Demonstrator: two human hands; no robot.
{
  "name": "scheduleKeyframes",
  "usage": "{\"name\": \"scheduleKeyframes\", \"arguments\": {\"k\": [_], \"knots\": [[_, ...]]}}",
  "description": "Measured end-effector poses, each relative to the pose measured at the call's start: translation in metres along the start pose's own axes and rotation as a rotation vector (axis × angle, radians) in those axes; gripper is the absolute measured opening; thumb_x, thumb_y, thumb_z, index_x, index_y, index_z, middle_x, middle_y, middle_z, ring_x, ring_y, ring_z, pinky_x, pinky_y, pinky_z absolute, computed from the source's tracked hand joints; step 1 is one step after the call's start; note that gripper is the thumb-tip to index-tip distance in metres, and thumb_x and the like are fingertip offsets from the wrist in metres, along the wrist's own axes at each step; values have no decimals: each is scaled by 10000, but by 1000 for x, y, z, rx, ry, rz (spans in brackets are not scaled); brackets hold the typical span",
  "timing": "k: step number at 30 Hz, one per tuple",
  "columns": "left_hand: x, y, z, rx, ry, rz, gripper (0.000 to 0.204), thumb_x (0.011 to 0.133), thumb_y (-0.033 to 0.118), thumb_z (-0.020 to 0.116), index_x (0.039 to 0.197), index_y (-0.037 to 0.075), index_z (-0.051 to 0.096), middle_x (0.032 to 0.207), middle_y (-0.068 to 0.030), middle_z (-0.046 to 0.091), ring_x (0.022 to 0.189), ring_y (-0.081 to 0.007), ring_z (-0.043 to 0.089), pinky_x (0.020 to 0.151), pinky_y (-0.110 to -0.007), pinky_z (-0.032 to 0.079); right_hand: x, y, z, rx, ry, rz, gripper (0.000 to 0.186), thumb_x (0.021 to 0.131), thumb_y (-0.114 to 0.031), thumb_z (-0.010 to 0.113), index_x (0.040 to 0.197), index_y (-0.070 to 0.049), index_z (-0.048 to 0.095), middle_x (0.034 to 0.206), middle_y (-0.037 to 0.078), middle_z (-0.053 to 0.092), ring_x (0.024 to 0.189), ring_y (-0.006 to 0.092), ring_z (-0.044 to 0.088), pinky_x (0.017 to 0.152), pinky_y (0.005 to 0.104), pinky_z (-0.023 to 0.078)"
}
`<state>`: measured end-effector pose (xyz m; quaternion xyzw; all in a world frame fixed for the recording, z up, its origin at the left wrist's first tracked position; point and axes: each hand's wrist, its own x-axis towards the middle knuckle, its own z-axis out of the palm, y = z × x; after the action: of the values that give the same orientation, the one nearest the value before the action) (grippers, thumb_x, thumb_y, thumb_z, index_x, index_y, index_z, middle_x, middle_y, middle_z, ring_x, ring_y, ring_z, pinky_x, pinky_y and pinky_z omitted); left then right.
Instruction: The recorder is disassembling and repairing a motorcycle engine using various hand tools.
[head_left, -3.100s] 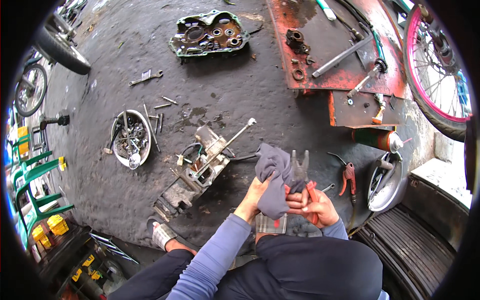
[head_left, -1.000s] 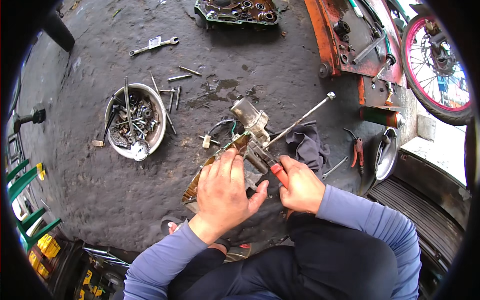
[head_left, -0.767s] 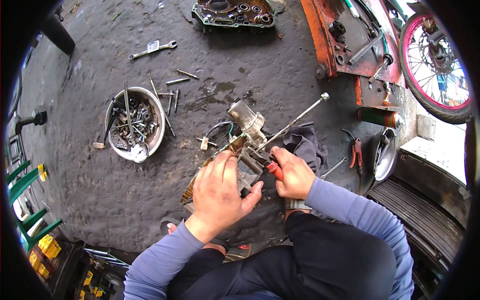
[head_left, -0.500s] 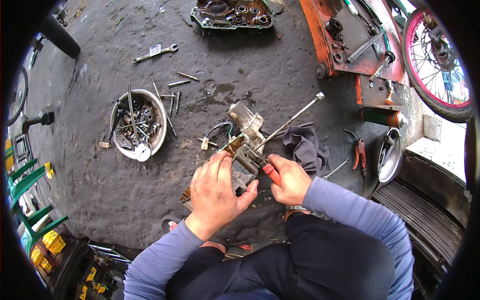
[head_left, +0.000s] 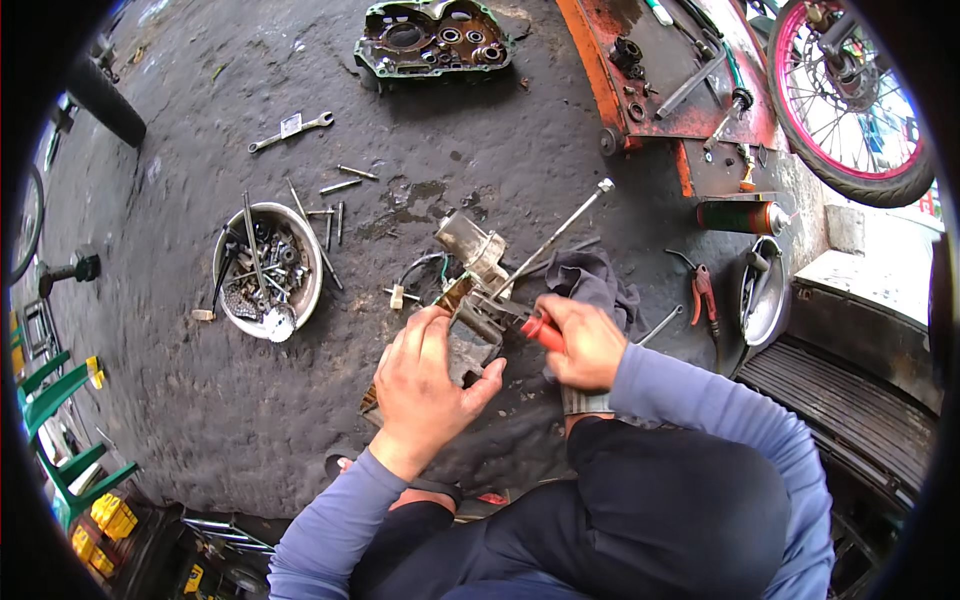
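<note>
My left hand grips a grey metal engine casing, fingers over its top and thumb along the near side. A red-handled tool is in my closed right hand; its metal end meets the casing's right side, and its exact kind is partly hidden. A cylindrical metal housing juts from the casing's far side. From beside the tool's tip, a long metal rod with a nut-like end slants away to the far right. A dark grey cloth lies beyond my right hand.
A bowl of small metal parts stands left, near loose pins and a combination wrench. Another engine case half lies at the far side. Right are an orange metal stand, a spray can and a red-handled air gun.
My right hand has turned over the handle, its knuckles higher and more of the red showing. The left hand keeps its place on the casing. The whole view has shifted slightly.
</note>
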<state>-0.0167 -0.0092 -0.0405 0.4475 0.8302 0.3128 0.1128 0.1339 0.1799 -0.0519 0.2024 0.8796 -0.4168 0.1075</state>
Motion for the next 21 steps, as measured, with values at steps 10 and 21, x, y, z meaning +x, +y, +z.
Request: {"name": "scheduleKeyframes", "arguments": {"k": [10, 21], "knots": [[6, 2, -2, -64, -73, -18, 616, 686, 361, 841, 1112, -20, 610, 1148, -170, 629, 953, -353, 654, 809, -435, 530, -14, 23, -15, 653, -191, 305, 603, 715, -32, 562, 1300, 95, 490, 1089, 234, 586, 1116, 379, 591, 989, 435, 457], [9, 3, -1, -80, -81, -19, 620, 659, 324, 861, 1109, -24, 615, 1125, -170, 640, 942, -353, 664, 800, -426, 536, -18, 6, 13, 48, -153, 86, 650, 760, -94, 645, 1356, 40, 420, 1185, 247, 536, 1100, 436, 574, 952, 463, 475]]}}
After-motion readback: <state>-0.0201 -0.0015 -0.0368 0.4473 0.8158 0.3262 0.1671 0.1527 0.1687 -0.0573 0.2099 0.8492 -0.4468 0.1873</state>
